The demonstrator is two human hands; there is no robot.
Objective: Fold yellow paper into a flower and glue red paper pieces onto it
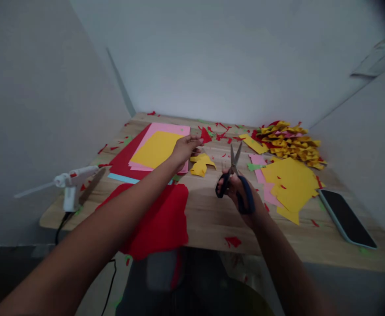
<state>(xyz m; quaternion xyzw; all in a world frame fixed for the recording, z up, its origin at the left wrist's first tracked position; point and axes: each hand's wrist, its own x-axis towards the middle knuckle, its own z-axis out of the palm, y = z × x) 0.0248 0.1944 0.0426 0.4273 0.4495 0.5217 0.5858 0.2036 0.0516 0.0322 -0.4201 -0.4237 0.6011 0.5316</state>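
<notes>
My right hand [233, 188] holds a pair of scissors [247, 195] with dark blue handles. Their blades point away from me and stand apart, with nothing between them. Over the table's middle, my left hand [187, 148] reaches with loosely bent fingers apart; I see nothing gripped in it. Its fingertips are beside a red paper scrap [206, 135], though whether they touch is unclear. Just below this hand lie curved yellow paper cutouts [199, 166]. To its left, a yellow sheet [158, 149] rests on pink sheets [172, 128] and a red sheet [122, 161].
A white glue gun [77, 177] with a cord stands at the left edge. Red felt [159, 215] overhangs the front edge. At right are yellow paper pieces [291, 180], a folded yellow paper pile [291, 142] and a phone [347, 217]. Scraps litter the wooden table [208, 219].
</notes>
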